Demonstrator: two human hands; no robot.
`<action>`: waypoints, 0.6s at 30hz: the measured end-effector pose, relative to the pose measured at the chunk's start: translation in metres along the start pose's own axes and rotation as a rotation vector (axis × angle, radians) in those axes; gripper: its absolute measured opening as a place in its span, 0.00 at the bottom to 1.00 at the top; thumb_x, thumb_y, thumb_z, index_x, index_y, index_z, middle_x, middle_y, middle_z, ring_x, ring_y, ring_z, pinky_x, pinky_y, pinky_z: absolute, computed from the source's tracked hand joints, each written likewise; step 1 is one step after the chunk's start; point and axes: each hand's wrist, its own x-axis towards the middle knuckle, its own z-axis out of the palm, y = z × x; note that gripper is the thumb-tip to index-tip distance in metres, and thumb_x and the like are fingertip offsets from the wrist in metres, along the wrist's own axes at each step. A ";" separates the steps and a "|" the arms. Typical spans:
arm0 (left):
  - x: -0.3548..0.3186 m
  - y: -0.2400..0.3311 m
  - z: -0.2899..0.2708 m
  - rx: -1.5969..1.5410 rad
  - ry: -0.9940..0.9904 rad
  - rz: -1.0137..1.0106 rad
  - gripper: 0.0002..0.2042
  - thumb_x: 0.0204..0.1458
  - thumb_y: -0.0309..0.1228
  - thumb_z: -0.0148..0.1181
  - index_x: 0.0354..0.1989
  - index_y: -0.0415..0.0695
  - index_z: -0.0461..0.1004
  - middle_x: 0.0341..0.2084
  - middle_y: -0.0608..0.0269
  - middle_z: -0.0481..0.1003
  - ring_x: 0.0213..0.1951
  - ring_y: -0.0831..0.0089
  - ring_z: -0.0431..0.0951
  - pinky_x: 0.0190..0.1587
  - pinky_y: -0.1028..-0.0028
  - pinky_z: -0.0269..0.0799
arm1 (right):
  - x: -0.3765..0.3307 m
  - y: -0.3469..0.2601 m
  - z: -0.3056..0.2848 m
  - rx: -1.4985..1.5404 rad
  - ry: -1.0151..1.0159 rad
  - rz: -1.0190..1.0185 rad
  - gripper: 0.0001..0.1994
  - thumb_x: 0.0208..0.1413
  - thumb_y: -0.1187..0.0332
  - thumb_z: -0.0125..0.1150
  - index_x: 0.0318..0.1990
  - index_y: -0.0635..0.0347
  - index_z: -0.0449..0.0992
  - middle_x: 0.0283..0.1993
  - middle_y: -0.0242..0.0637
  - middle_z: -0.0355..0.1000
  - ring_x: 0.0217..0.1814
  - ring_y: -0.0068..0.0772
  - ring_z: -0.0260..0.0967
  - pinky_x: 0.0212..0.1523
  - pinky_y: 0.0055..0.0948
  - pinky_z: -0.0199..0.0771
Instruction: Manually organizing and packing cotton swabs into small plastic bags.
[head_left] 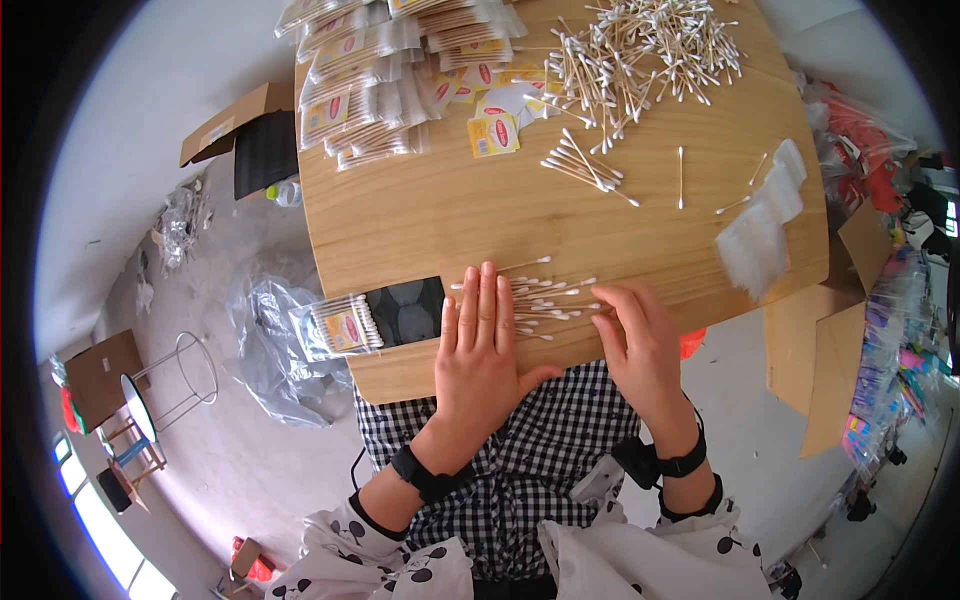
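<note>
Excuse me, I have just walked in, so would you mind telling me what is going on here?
A person's left hand lies flat over a small spread of cotton swabs near the table's near edge, while the right hand is curled beside their right-hand tips. To the left, a filled packet lies by a black pad. Farther back are stacked packets, printed cards and a large swab pile.

Bright, with black-rimmed fisheye distortion
</note>
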 end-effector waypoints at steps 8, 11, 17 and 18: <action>-0.010 0.002 0.002 0.007 -0.003 -0.002 0.58 0.41 0.68 0.55 0.66 0.24 0.51 0.69 0.35 0.51 0.72 0.45 0.47 0.70 0.48 0.44 | 0.016 -0.003 0.001 0.003 -0.030 -0.052 0.08 0.52 0.79 0.61 0.39 0.60 0.74 0.37 0.39 0.71 0.39 0.44 0.71 0.36 0.37 0.71; -0.002 0.003 -0.001 -0.004 0.006 -0.013 0.58 0.40 0.67 0.56 0.67 0.24 0.51 0.69 0.36 0.51 0.72 0.46 0.48 0.70 0.48 0.44 | 0.024 -0.001 0.002 0.002 -0.016 -0.122 0.07 0.51 0.80 0.61 0.37 0.61 0.73 0.36 0.39 0.71 0.39 0.43 0.70 0.37 0.38 0.71; 0.015 -0.003 -0.005 0.000 0.023 -0.032 0.59 0.36 0.66 0.60 0.67 0.25 0.51 0.70 0.38 0.50 0.72 0.48 0.47 0.70 0.48 0.45 | 0.024 0.011 -0.011 -0.096 -0.053 -0.139 0.04 0.51 0.80 0.59 0.33 0.62 0.72 0.34 0.39 0.68 0.38 0.44 0.68 0.38 0.38 0.70; 0.015 -0.004 -0.005 -0.006 0.023 -0.026 0.59 0.35 0.66 0.60 0.67 0.25 0.52 0.70 0.39 0.50 0.72 0.49 0.47 0.70 0.48 0.45 | 0.024 0.014 -0.015 -0.134 -0.018 -0.115 0.04 0.51 0.80 0.59 0.32 0.62 0.71 0.33 0.39 0.68 0.37 0.44 0.68 0.37 0.38 0.69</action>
